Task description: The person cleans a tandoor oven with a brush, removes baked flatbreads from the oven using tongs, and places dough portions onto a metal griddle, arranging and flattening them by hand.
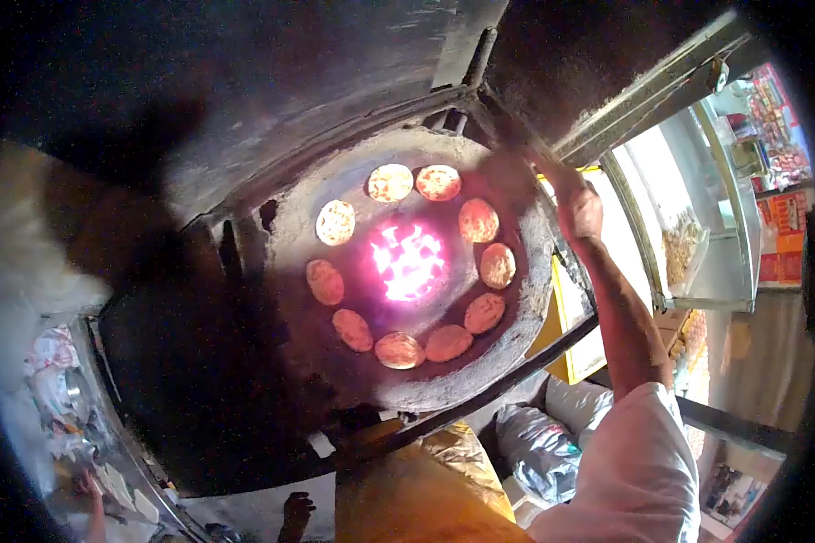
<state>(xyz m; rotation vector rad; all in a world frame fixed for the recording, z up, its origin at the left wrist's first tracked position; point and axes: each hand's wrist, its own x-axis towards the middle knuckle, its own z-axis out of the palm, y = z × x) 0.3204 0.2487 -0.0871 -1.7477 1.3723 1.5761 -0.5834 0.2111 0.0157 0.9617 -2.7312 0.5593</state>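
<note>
Below me is a round clay oven [426, 394], its coals [407, 262] glowing at the bottom. Several flatbreads [390, 183] stick to its inner wall in a ring, some browned in spots. My right hand [581, 213], beyond a white sleeve, is closed in a fist at the oven's right rim. A dark, rod-like shape runs up and left from it, too dim to name. A dark hand-shaped silhouette [297, 516] shows at the bottom against a pale surface. Whether it is my left hand or a shadow, I cannot tell.
A dark metal bar [507, 371] crosses in front of the oven. Below it lie silvery plastic bags [539, 443] and a yellow cloth-like thing [426, 489]. A glass case [720, 244] stands at the right. Another person's hand [92, 489] shows at the lower left.
</note>
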